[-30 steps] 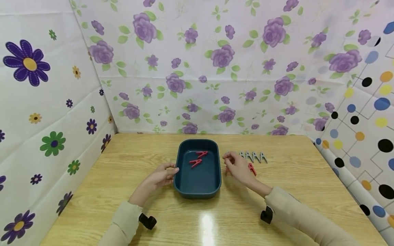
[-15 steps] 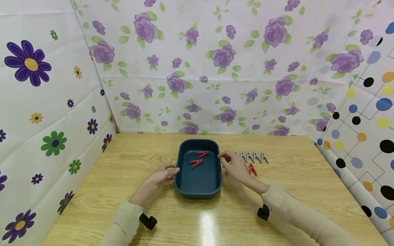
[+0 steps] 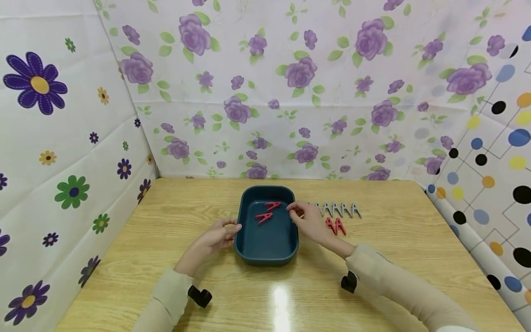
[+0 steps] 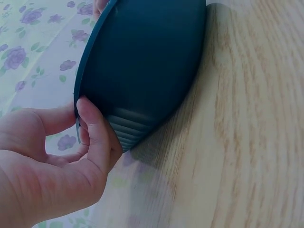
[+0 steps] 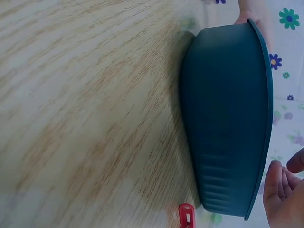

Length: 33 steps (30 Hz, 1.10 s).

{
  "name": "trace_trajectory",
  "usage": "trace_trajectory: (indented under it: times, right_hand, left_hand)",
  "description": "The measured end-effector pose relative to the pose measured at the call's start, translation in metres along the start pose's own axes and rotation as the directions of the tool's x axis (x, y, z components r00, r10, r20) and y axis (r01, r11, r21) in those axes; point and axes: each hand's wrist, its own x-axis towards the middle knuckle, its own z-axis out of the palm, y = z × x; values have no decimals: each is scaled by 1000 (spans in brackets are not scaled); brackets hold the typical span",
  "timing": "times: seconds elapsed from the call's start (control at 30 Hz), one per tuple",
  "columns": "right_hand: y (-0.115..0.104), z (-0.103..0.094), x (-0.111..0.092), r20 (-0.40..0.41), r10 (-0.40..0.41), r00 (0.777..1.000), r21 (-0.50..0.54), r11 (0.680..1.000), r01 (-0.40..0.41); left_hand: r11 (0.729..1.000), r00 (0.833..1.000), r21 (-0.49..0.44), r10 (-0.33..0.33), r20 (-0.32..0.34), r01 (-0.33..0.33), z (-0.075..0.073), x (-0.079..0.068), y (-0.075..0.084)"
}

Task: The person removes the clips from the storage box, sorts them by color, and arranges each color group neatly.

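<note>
A dark teal tray stands on the table with two red clothespins lying inside. My left hand holds its left rim; the left wrist view shows the thumb on one side of the edge and curled fingers on the other. My right hand hovers at the right rim, fingertips just over the tray. Its thumb and fingers are bent toward each other, and I see no object between them. In the right wrist view, that hand is partly cut off, so a small held thing could be hidden.
Right of the tray, a row of several grey clothespins lies on the wooden table, with two red clothespins nearer me. One red clothespin shows beside the tray in the right wrist view. Flowered cloth hangs behind.
My right hand has moved left from beside the clothespins to over the tray's right rim, uncovering more red and grey clothespins. The left hand and the tray have stayed in place.
</note>
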Motion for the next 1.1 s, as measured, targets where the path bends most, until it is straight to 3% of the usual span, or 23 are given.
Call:
trace_trajectory:
  times: [0.47,0.67,1.1]
  right_hand:
    - [-5,15,10,72,-94,993,-30,995,97]
    - [-10,20,16,126,-43,991,-69,996,52]
    - [-7,32,34,256,-53,965,-180,978,101]
  left_hand:
    - [1000,1000,0,-9,-26,9,1,-1,2]
    - [1000,1000,4,-3,-21,3,0,1,-1]
    - [1000,1000,-12,-3,-8,3,1,0,0]
